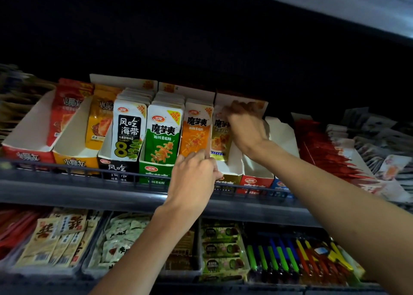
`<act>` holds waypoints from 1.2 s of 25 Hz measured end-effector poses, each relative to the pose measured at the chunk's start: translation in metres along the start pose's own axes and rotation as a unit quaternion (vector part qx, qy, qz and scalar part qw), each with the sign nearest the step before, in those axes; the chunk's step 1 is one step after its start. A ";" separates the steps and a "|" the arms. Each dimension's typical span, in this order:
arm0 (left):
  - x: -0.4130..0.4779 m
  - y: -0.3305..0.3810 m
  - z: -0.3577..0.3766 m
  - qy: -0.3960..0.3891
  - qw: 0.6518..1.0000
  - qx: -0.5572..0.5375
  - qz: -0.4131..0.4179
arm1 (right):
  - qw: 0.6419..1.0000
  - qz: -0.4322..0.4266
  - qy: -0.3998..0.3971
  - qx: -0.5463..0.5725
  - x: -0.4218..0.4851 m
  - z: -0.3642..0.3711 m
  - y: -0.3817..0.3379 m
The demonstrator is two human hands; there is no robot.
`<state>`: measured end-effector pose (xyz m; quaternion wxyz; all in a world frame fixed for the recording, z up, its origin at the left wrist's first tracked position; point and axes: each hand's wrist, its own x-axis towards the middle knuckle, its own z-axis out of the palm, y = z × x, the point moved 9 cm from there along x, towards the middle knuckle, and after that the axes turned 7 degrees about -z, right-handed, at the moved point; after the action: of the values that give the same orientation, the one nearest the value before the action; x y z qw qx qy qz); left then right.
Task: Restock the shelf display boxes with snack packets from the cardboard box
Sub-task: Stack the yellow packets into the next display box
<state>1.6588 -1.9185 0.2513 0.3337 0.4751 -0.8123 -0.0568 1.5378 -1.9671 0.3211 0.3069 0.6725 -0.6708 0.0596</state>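
- Head view: the right hand (pixel 245 127) is raised to the upper grey shelf (pixel 67 189). Its curled fingers (pixel 232 110) clasp the top edge of a gold-and-white snack packet (pixel 220 138).
- That packet stands upright near the front of a gold-fronted cardboard display box (pixel 230 178). The palm hides the rear part of this box.
- The left hand (pixel 192 180) covers the front of the next box to the left. Its index finger lies against the lower edge of an orange-and-white snack packet (pixel 196 133), and its thumb is beside the gold box's front corner. I cannot tell whether it pinches the cardboard or only presses on it.
- Left of the orange packet, green-and-white snack packets (pixel 164 136) fill a green display box (pixel 154 171). Beyond them, black-and-white snack packets (pixel 128 133) fill a black display box (pixel 118 167).
- Farther left, yellow-orange pouches (pixel 100 120) sit at the back of a yellow-fronted box (pixel 73 160). Red pouches (pixel 64 113) sit at the back of a red-fronted box (pixel 26 156).
- Right of the gold box stands a red display box (pixel 254 183) with its white inside showing, then a blue display box (pixel 279 186).
- A heap of red wrapped sticks (pixel 324 151) lies farther right.
- A dark wire rail (pixel 67 170) runs along the shelf front, before the boxes.
- On the lower shelf, trays hold beige packets (pixel 55 238), pale green packets (pixel 120 232) and bright coloured tubes (pixel 279 256).
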 end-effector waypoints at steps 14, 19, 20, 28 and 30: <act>-0.027 0.007 -0.020 0.013 0.999 0.016 0.045 | 0.989 -0.053 -0.047 0.130 -0.056 -0.005 -0.015; -0.076 -0.008 -0.023 -0.035 0.994 0.016 0.099 | 0.965 -0.071 -0.014 0.254 -0.130 -0.022 -0.043; -0.088 -0.021 -0.006 -0.106 0.991 0.019 0.077 | 0.959 -0.082 -0.024 0.268 -0.148 -0.018 -0.053; -0.246 -0.162 0.117 -0.498 0.844 0.167 -0.107 | 0.810 -0.139 -0.410 0.396 -0.332 0.131 -0.186; -0.273 -0.199 0.132 -0.492 0.833 0.196 -0.161 | 0.738 -0.145 -0.519 0.406 -0.391 0.174 -0.219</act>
<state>1.8152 -1.8349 -0.0650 -0.2245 0.5637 -0.7753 -0.1755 1.6497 -1.7340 -0.0842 -0.3863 0.7492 -0.5324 -0.0774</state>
